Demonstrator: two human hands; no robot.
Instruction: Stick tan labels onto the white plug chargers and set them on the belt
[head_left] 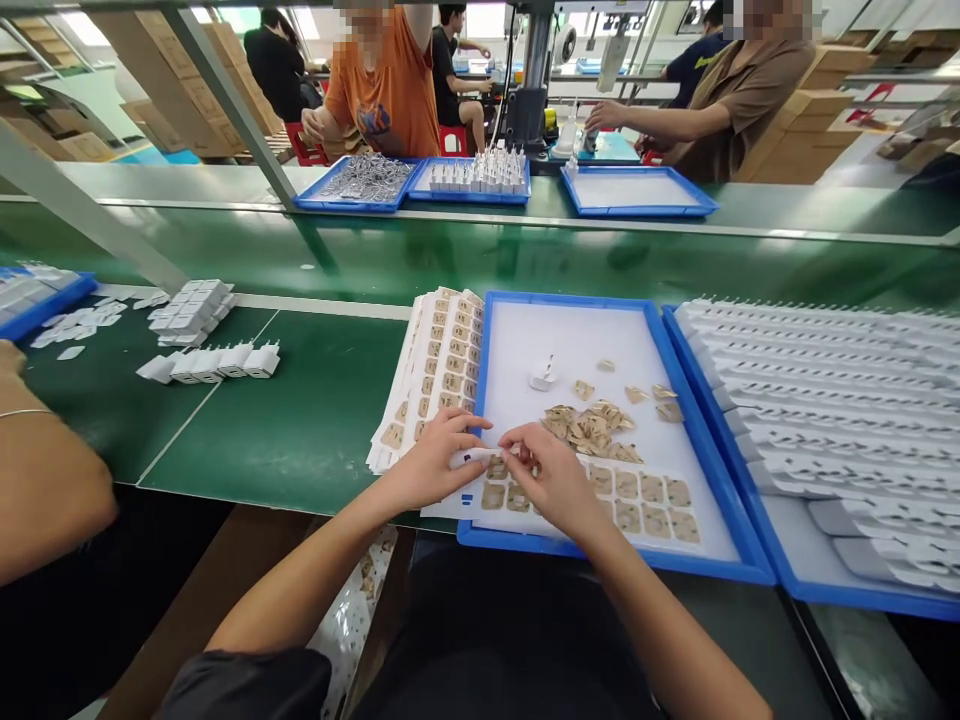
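My left hand point(435, 462) lies over the left end of a sheet of tan square stickers point(626, 485), its fingers stretched out and the thumb apart from them. Close beside it, my right hand point(553, 478) is closed in a pinch over the sheet's upper row. What its fingertips hold is too small to make out. The sheet rests across the front of a blue-rimmed tray point(600, 300) with a white bottom. Farther back in that tray are a heap of loose tan pieces point(592, 428) and one white plug-like part point(543, 376).
A stack of sticker sheets point(431, 370) lies left of the tray. At right, another blue tray point(772, 560) holds rows of white parts point(840, 390). White plug housings point(217, 362) stand on the green table. A neighbour's arm point(52, 460) is at left; people sit across the line.
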